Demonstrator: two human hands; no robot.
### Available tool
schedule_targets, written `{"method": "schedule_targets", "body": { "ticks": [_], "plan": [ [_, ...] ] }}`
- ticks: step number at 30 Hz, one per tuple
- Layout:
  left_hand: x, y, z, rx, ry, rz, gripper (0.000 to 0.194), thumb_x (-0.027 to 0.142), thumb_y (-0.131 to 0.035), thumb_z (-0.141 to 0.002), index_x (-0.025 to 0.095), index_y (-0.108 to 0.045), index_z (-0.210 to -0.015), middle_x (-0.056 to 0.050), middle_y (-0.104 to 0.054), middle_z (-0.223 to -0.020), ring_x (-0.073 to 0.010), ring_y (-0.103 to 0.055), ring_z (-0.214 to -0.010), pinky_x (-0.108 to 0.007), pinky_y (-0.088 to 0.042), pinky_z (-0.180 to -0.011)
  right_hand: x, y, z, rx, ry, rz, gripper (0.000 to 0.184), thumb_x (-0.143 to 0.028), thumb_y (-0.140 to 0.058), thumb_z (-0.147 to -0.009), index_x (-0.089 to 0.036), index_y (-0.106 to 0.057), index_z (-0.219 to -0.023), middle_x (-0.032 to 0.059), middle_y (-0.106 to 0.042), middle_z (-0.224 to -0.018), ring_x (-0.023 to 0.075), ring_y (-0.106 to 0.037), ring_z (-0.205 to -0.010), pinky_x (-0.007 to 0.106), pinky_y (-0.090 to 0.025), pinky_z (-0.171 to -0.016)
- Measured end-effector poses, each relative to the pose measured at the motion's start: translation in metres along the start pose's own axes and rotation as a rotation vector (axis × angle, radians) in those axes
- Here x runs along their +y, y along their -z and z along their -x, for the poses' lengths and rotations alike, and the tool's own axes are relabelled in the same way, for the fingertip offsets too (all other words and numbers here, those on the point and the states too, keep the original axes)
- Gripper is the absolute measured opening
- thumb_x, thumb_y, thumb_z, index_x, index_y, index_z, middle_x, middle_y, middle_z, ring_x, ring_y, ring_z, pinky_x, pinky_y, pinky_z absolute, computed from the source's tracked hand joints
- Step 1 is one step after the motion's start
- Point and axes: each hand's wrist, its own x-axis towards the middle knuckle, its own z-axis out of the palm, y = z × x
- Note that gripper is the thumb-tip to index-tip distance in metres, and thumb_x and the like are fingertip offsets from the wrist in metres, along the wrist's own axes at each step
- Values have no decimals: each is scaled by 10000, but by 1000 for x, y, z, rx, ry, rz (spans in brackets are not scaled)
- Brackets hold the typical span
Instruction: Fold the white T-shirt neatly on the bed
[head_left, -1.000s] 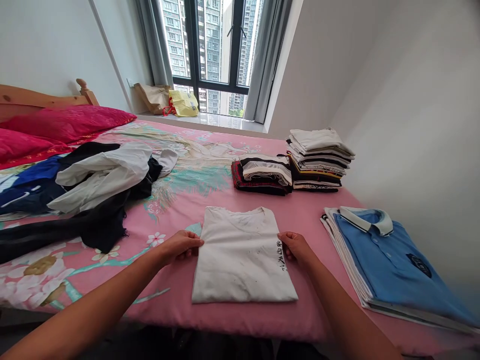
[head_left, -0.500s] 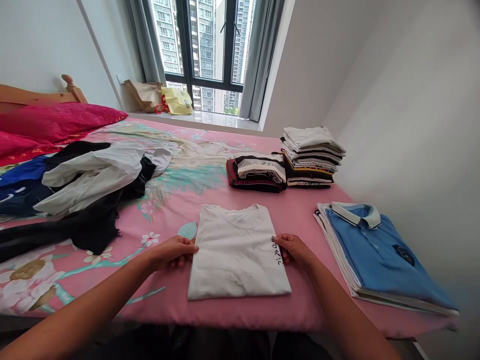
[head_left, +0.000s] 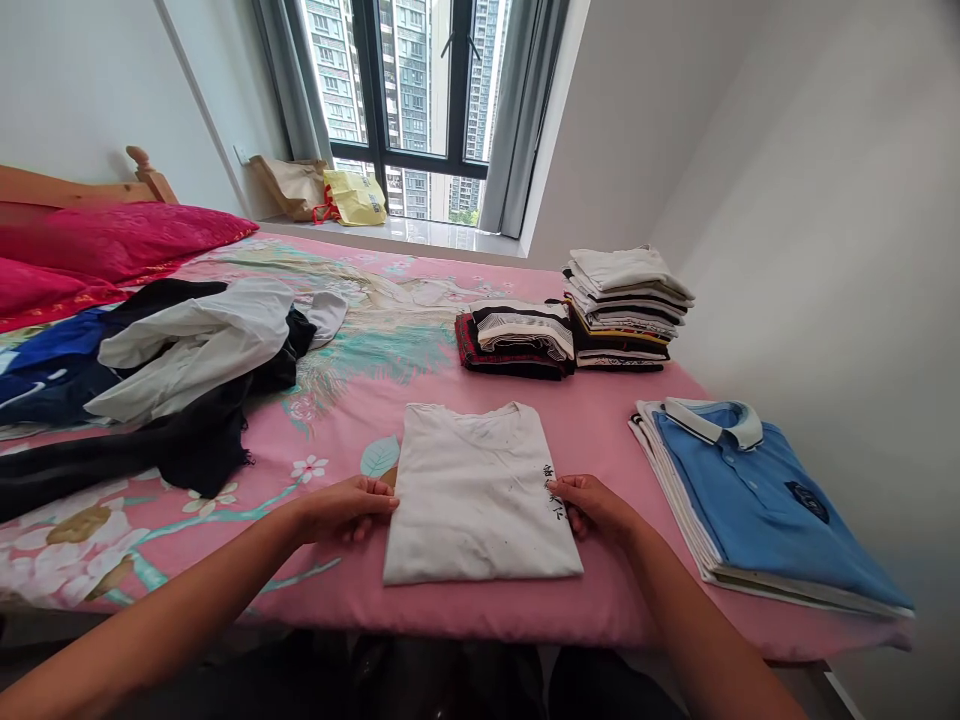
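A folded white T-shirt [head_left: 476, 490] with small black lettering lies flat on the pink flowered bedspread [head_left: 360, 400], near the bed's front edge. My left hand [head_left: 346, 508] has its fingers curled and pinched on the shirt's left edge. My right hand [head_left: 596, 508] pinches the right edge, just below the lettering. Both forearms reach in from the bottom of the view.
A heap of unfolded black, white and blue clothes [head_left: 161, 370] lies at the left. Two stacks of folded clothes [head_left: 622, 310] stand at the back right. A blue polo shirt [head_left: 757, 490] tops a flat pile at the right. Red pillows [head_left: 112, 240], paper bags on the window sill [head_left: 330, 195].
Both hands have slid a little toward the near end of the shirt's side edges. The view has shifted slightly; the shirt lies as before.
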Motion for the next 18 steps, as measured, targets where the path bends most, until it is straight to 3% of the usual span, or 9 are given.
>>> {"method": "schedule_targets", "body": {
  "ticks": [2, 6, 13, 15, 18],
  "plan": [
    [1, -2, 3, -64, 1, -32, 379, 496, -723, -612, 176, -523, -648, 72, -448, -419, -59, -368, -329, -201, -205, -337, 1, 0, 1, -22, 14, -1, 396, -562, -598, -725, -182, -493, -683, -38, -481, -383, 70, -367, -310, 180, -275, -341],
    [0, -3, 3, -80, 35, -69, 360, 479, -728, -605, 172, -542, -626, 63, -459, -401, -74, -403, -326, -199, -265, -335, 4, -3, 0, 30, -24, -4, 383, -541, -625, -701, -194, -464, -679, -61, -442, -376, 66, -327, -303, 184, -253, -326],
    [-18, -11, 23, -161, -24, -75, 292, 392, -746, -596, 156, -624, -718, -39, -678, -678, -70, -481, -384, -195, -305, -363, 15, -12, -2, 188, -29, 87, 405, -574, -640, -661, -214, -457, -697, -47, -433, -383, 93, -353, -300, 212, -260, -314],
    [-33, -21, 34, -84, -73, -65, 259, 310, -775, -542, 151, -622, -679, -54, -678, -646, -89, -487, -387, -210, -309, -367, 21, -12, 1, 273, -13, 135, 406, -592, -642, -634, -226, -487, -719, -39, -412, -380, 109, -357, -301, 232, -258, -305],
    [-64, -34, 47, 343, -206, 100, 268, 275, -785, -502, 169, -567, -617, -26, -610, -513, -121, -499, -403, -229, -318, -383, 30, -12, 11, 357, 21, 215, 431, -661, -572, -638, -247, -529, -751, 0, -447, -431, 131, -385, -324, 273, -310, -312]
  ]
}}
